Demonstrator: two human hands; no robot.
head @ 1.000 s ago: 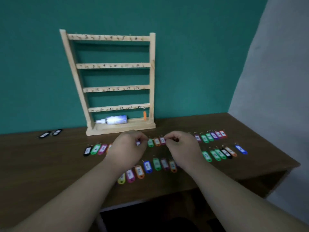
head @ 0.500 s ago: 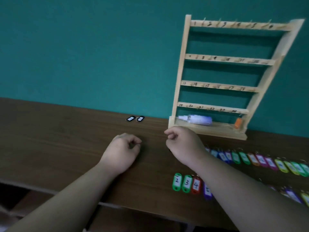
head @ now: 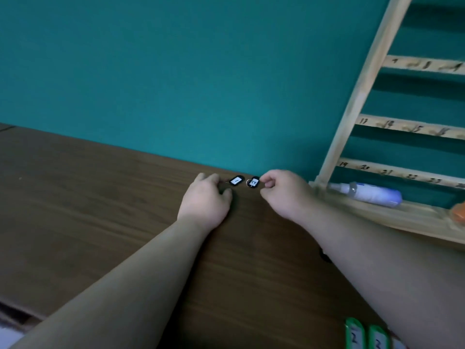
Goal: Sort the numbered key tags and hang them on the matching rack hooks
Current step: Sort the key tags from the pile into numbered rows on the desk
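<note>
Starting far left: plain brown table (head: 75, 202) under a teal wall, nothing task-related over there.

Just left of centre, left hand (head: 205, 200), palm down, fingers bent toward the ring end of a black tag marked 1 (head: 236, 180). Touching or just short? Can't tell, and same goes for any actual pinch.

Right beside that, a second black tag (head: 254, 182), number too blurry to read. Both flat on the table, close to the wall.

Then right hand (head: 284, 195), fingers curled in, one fingertip up against that second tag's right end. Looks like the start of a pinch, but can't confirm a closed one.

Further right, wooden rack (head: 362, 102) cutting into the frame, numbered rails, no tags seen hanging on the visible part. White bottle (head: 370, 193) lying on the rack's base, plus an orange blob (head: 459, 214) at the right edge, too blurred to call.

Bottom right corner: two green tags (head: 354, 335) flat on the table, half cropped.

Progress-wise, barely started at a guess. Sorting maybe partly underway, pretty much all the hanging left to do.
</note>
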